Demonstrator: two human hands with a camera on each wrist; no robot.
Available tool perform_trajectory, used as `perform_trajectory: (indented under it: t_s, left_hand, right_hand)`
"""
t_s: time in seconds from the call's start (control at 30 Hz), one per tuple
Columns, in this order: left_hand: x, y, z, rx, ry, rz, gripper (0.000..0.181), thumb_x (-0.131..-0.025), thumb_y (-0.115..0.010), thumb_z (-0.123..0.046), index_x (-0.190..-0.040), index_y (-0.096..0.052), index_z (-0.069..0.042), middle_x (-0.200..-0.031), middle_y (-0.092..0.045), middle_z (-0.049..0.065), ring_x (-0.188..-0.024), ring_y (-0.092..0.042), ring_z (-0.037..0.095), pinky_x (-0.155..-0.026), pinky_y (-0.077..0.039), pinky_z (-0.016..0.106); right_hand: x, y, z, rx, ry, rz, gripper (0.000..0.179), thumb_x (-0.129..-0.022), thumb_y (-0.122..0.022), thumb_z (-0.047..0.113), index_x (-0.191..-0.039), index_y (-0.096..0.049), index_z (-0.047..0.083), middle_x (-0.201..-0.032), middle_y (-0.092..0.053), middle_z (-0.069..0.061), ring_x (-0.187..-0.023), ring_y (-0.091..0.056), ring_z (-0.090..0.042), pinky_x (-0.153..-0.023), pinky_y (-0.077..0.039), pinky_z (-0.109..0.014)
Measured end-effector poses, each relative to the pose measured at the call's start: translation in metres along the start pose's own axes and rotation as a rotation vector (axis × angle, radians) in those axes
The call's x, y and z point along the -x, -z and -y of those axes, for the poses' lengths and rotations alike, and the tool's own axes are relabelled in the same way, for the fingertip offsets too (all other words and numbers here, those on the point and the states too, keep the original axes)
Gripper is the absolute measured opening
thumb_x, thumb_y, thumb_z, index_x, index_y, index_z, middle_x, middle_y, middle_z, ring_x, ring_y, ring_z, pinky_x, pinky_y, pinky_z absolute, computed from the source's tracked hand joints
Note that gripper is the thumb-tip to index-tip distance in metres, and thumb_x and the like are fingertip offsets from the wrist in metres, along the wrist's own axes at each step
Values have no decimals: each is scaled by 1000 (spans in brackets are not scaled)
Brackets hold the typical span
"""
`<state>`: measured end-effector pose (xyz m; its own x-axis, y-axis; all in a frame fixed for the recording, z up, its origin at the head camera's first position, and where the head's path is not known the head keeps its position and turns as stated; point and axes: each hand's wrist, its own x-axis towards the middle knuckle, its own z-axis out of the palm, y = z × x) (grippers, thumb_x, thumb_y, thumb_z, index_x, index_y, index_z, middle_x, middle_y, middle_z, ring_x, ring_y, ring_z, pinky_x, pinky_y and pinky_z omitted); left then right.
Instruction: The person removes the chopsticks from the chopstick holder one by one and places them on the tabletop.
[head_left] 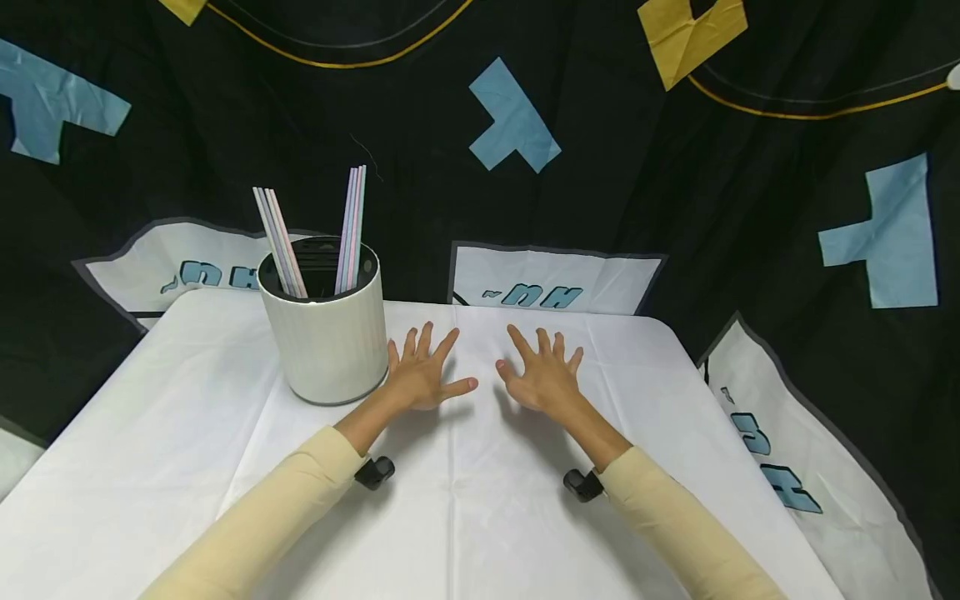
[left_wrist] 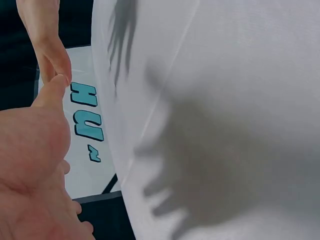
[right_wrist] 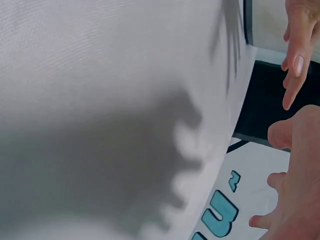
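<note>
Both hands hover over a white-covered table with fingers spread, holding nothing. My left hand point(head_left: 422, 377) is just right of a cream ribbed round container point(head_left: 326, 346), its palm facing down; whether it touches the container I cannot tell. The container has a black inner rim and holds two bundles of thin pastel sticks, one bundle point(head_left: 281, 242) leaning left and the other point(head_left: 351, 233) nearly upright. My right hand point(head_left: 546, 379) is a short way to the right, fingers fanned and thumb toward the left hand. In the wrist views the hands' shadows fall on the cloth.
The white tablecloth point(head_left: 465, 517) has creases and rounded far corners. Behind it hangs a black curtain point(head_left: 420, 167) with blue and yellow patches and white lettered panels point(head_left: 555, 279). A small black wrist camera point(head_left: 375, 472) sits at the left cuff, another point(head_left: 582, 484) at the right.
</note>
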<state>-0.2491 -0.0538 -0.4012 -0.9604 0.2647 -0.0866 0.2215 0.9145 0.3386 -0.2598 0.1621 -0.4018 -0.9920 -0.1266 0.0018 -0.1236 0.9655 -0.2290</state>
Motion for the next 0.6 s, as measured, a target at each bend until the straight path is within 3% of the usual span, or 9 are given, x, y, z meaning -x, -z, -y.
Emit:
perform_trajectory:
  t_s: [0.6]
  left_hand:
    - [31,48,4,79,-128,172,87,-96,-54,-64,-164,-18,-24,-168,-4,27,-154,-6,50,-121,-7,73]
  right_hand:
    - [3,33,31,11,109,-11,64,-102,-44,54,-161,-29,34,-164,-26,-25,-150,-17,-55,-115,-7,-80]
